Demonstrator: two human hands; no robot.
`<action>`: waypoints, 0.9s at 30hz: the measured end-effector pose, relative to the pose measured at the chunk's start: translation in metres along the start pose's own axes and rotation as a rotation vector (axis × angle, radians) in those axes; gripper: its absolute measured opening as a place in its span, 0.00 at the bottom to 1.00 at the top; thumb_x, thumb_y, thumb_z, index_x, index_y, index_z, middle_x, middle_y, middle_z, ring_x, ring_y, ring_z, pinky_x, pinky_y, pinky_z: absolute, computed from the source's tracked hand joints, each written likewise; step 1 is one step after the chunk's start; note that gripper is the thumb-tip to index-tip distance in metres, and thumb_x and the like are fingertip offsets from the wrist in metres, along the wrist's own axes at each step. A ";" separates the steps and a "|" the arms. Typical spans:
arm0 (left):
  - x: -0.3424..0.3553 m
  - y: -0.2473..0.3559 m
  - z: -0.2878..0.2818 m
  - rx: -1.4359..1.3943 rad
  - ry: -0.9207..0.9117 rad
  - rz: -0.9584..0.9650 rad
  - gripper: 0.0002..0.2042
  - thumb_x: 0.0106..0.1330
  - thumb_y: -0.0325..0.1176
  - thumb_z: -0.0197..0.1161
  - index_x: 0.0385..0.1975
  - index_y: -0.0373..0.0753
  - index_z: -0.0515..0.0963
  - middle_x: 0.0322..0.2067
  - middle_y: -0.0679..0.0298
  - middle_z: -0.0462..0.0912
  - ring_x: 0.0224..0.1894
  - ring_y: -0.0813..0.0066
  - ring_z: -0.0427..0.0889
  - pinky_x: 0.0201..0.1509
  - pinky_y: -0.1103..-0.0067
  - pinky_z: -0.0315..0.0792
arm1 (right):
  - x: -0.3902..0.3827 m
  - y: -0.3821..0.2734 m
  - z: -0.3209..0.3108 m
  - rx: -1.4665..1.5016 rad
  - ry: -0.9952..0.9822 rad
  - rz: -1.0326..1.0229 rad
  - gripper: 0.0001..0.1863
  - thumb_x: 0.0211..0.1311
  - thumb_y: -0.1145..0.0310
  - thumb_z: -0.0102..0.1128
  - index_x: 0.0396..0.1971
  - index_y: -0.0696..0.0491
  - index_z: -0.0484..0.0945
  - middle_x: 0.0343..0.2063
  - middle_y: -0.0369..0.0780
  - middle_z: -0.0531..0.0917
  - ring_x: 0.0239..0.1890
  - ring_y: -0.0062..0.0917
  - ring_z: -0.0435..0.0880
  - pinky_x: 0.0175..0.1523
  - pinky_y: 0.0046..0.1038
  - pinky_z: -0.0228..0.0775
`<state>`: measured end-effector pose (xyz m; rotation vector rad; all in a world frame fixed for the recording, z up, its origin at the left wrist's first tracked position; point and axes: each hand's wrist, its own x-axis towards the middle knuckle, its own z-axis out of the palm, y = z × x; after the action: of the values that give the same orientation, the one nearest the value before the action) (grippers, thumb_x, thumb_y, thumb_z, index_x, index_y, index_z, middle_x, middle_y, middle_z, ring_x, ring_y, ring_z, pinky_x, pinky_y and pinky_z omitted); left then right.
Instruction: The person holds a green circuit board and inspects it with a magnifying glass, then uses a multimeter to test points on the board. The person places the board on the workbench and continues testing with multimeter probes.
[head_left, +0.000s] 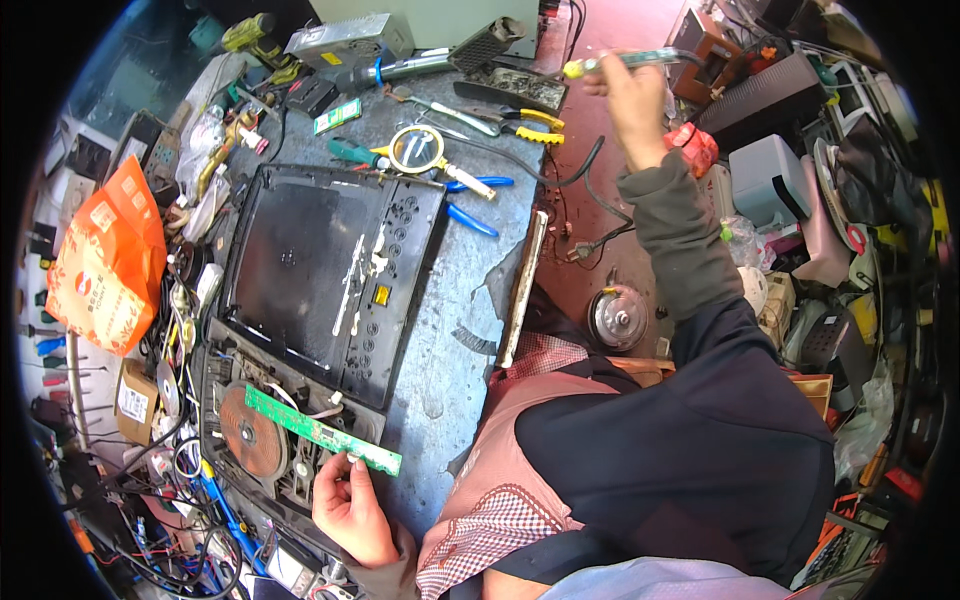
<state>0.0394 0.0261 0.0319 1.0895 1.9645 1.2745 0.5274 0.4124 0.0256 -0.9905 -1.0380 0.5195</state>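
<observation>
My left hand [352, 508] pinches the lower edge of a long, narrow green circuit board [318, 432] between thumb and fingers. The board is over the open base of an induction cooker [222, 420], near its round copper coil [250, 430]. Beyond the base lies the cooker's black top panel [300, 270], with white residue strips and a small yellow piece on it. My right hand [636, 100] is raised off to the right, past the bench edge. It is closed around a pen-shaped tool [640, 60] with a yellow end and a clear greenish body; its exact kind is unclear.
On the bench [440, 370] lie a magnifying glass [416, 148], blue-handled pliers [475, 222], yellow-handled pliers [538, 128] and a green screwdriver [352, 152]. An orange bag [115, 265] and tangled cables stand at the left. Black cords [590, 170] hang beside the bench edge.
</observation>
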 end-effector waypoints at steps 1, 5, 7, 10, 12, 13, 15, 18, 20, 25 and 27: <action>0.000 0.000 0.000 0.008 -0.001 0.002 0.12 0.76 0.19 0.73 0.56 0.28 0.86 0.39 0.70 0.88 0.28 0.93 0.68 0.31 0.90 0.61 | -0.005 0.007 0.005 -0.075 0.035 0.009 0.11 0.79 0.69 0.65 0.41 0.64 0.86 0.32 0.43 0.92 0.29 0.25 0.92 0.35 0.29 0.87; -0.001 -0.001 -0.002 0.014 -0.002 0.010 0.12 0.75 0.18 0.73 0.55 0.29 0.86 0.38 0.70 0.87 0.28 0.93 0.67 0.31 0.90 0.61 | -0.009 0.017 0.004 -0.166 0.059 0.004 0.11 0.79 0.70 0.64 0.44 0.64 0.85 0.35 0.44 0.92 0.31 0.25 0.91 0.37 0.28 0.86; -0.003 0.002 -0.001 0.013 0.002 0.000 0.12 0.75 0.18 0.73 0.55 0.29 0.86 0.38 0.70 0.87 0.28 0.93 0.67 0.31 0.90 0.62 | -0.010 0.017 0.001 -0.146 0.032 -0.015 0.10 0.78 0.71 0.64 0.45 0.64 0.84 0.37 0.45 0.92 0.32 0.25 0.91 0.38 0.28 0.86; -0.003 0.000 -0.003 -0.011 -0.006 -0.018 0.12 0.74 0.17 0.73 0.55 0.30 0.86 0.38 0.70 0.88 0.28 0.93 0.67 0.31 0.90 0.61 | -0.007 0.009 -0.007 -0.098 -0.042 0.004 0.10 0.76 0.72 0.63 0.47 0.63 0.84 0.39 0.47 0.93 0.34 0.25 0.90 0.41 0.28 0.85; -0.003 0.000 -0.003 0.004 -0.018 -0.016 0.12 0.74 0.17 0.73 0.55 0.30 0.86 0.39 0.69 0.88 0.28 0.94 0.67 0.31 0.90 0.61 | -0.001 0.007 -0.016 -0.052 -0.095 0.064 0.10 0.75 0.72 0.63 0.47 0.63 0.83 0.41 0.47 0.93 0.35 0.25 0.89 0.43 0.28 0.85; -0.001 0.000 -0.003 0.009 -0.021 -0.010 0.12 0.74 0.17 0.73 0.55 0.30 0.86 0.39 0.69 0.88 0.28 0.94 0.67 0.31 0.90 0.61 | 0.000 0.004 -0.019 -0.055 -0.088 0.039 0.09 0.74 0.72 0.63 0.46 0.63 0.83 0.40 0.47 0.93 0.35 0.24 0.90 0.42 0.28 0.85; -0.002 -0.001 -0.004 0.013 -0.024 -0.013 0.12 0.74 0.17 0.73 0.55 0.29 0.85 0.39 0.69 0.88 0.27 0.94 0.67 0.30 0.90 0.61 | 0.000 -0.002 -0.022 -0.060 -0.076 -0.013 0.08 0.73 0.74 0.64 0.44 0.63 0.84 0.39 0.47 0.94 0.35 0.24 0.91 0.42 0.27 0.85; -0.001 -0.004 -0.002 -0.032 -0.020 0.010 0.11 0.75 0.17 0.72 0.54 0.29 0.85 0.40 0.68 0.89 0.27 0.94 0.68 0.30 0.90 0.61 | 0.002 -0.034 -0.004 0.222 0.048 -0.122 0.08 0.73 0.74 0.64 0.44 0.63 0.84 0.39 0.46 0.94 0.33 0.24 0.90 0.40 0.26 0.84; 0.000 -0.005 -0.004 -0.046 -0.023 0.021 0.11 0.75 0.17 0.72 0.54 0.29 0.85 0.40 0.68 0.89 0.27 0.94 0.68 0.30 0.90 0.61 | 0.013 -0.051 0.012 0.258 0.043 -0.170 0.07 0.73 0.73 0.66 0.41 0.62 0.86 0.36 0.44 0.94 0.30 0.23 0.89 0.37 0.25 0.83; 0.001 -0.004 -0.003 -0.075 -0.037 0.043 0.11 0.75 0.18 0.72 0.54 0.29 0.85 0.41 0.67 0.89 0.27 0.94 0.70 0.30 0.90 0.63 | 0.053 -0.048 0.039 0.079 -0.060 -0.133 0.10 0.71 0.68 0.67 0.38 0.60 0.88 0.30 0.41 0.91 0.28 0.22 0.89 0.33 0.24 0.81; 0.002 -0.001 -0.001 -0.074 -0.046 0.037 0.11 0.75 0.18 0.72 0.54 0.29 0.85 0.41 0.67 0.89 0.28 0.94 0.70 0.30 0.90 0.63 | 0.065 -0.039 0.047 -0.036 -0.153 -0.096 0.13 0.75 0.67 0.64 0.41 0.61 0.91 0.33 0.39 0.92 0.31 0.21 0.89 0.37 0.24 0.82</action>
<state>0.0369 0.0275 0.0314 1.1145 1.8568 1.3190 0.5119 0.4634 0.0970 -0.9380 -1.2291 0.5043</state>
